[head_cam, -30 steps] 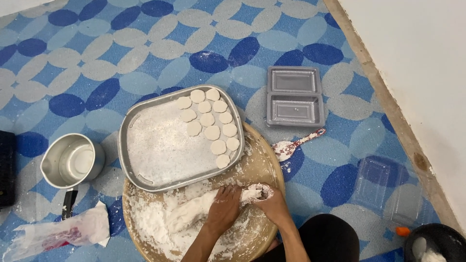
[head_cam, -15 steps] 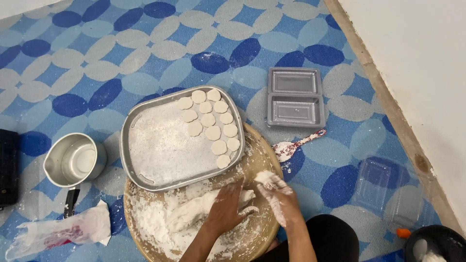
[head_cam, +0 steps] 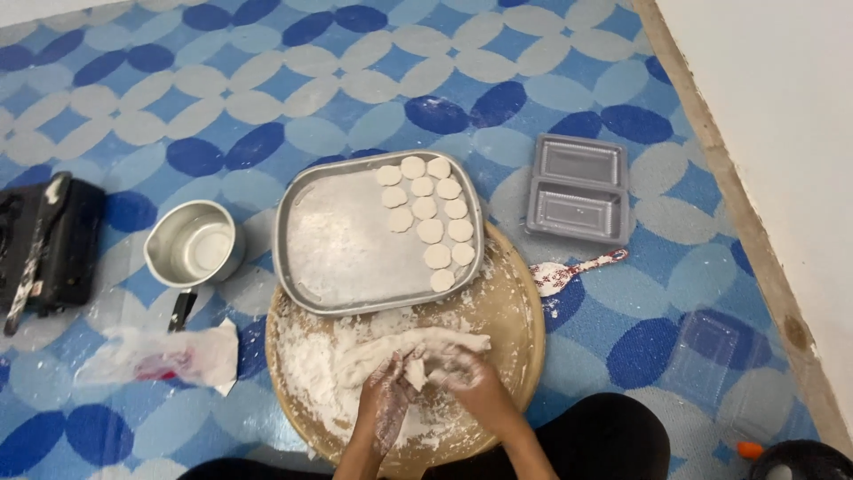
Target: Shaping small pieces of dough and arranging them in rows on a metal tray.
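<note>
Dough (head_cam: 418,348) lies as a long, floury rope across the round wooden board (head_cam: 520,311), from about 9 o'clock to 3 o'clock of the board's middle. It looks soft and light, and it would likely stretch or tear if it is lifted by one end only. The flour coat should keep it from sticking, but it also makes the surface a bit slippery.

Both hands meet at the near part of the rope. The left hand (head_cam: 386,404) and the right hand (head_cam: 471,384) are closed loosely around a small piece of dough — the fingers are curled, not flat. The best place to take hold seems to be the thick middle, with support from below.

At 12 o'clock of the hands, the metal tray (head_cam: 355,258) sits partly on the board, so the free room there is small. Its cut dough discs (head_cam: 426,209) are near the right rim and look easy to dent. The board edge is close at 6 o'clock. More open floor is at 3 o'clock, past the spoon (head_cam: 573,269), below the plastic container (head_cam: 577,188). The steel pot (head_cam: 193,247) stands well apart at 9 o'clock.
</note>
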